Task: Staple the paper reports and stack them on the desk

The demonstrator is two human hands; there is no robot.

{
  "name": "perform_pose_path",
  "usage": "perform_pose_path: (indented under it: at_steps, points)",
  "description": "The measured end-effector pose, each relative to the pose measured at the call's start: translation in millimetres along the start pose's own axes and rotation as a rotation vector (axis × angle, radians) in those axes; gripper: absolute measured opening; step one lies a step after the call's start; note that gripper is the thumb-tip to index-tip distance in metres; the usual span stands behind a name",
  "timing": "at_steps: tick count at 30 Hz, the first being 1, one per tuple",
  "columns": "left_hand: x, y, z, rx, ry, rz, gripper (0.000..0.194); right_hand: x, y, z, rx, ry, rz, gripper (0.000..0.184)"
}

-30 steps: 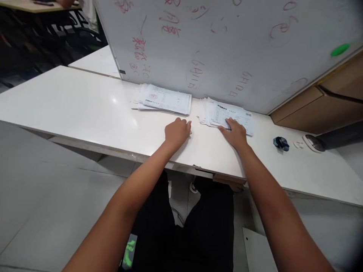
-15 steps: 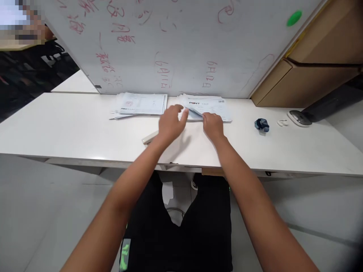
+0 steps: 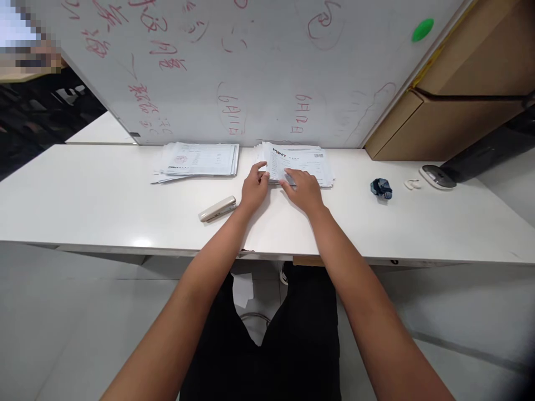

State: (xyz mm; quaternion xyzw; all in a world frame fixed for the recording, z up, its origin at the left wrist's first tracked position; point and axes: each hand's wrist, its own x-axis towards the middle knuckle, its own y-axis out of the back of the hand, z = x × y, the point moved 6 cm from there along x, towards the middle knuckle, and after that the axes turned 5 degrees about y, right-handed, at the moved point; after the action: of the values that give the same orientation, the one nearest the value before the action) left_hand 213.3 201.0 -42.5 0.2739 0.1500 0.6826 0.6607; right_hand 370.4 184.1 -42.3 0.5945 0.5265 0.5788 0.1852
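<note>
Under my hands lies a stack of printed papers (image 3: 309,159) with a dark logo on the top sheet, close to the whiteboard. At its left end my left hand (image 3: 254,189) has its thumb and forefinger closed on the edge of the top sheet, which bulges slightly there. My right hand (image 3: 306,190) rests on the stack's near side, fingers stretched over the sheet and thumb apart. A second paper stack (image 3: 200,159), a bit uneven, lies to the left. Just left of my left forearm is a beige stapler (image 3: 218,209), touched by neither hand.
A whiteboard (image 3: 267,67) with red writing stands behind the white table (image 3: 104,195). On the right are cardboard boxes (image 3: 451,125), a dark blue bundled item (image 3: 381,188), a small white item (image 3: 412,184) and a computer mouse (image 3: 437,176).
My right hand has gone from holding up the sheet's near edge to lying on the stack. My left hand has come down onto the left edge. More of the stapler shows.
</note>
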Motion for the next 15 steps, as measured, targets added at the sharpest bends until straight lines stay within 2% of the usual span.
perform_pose_path:
  at_steps: [4, 15]
  points:
    - [-4.8, -4.0, 10.6, -0.027, -0.13, -0.027, 0.041, -1.2, 4.2, -1.7, 0.0, -0.013, 0.016, 0.059]
    - [-10.7, -5.9, 18.3, 0.022, -0.225, -0.073, 0.046, -1.8, 4.0, -1.9, -0.012, -0.003, 0.012, 0.057]
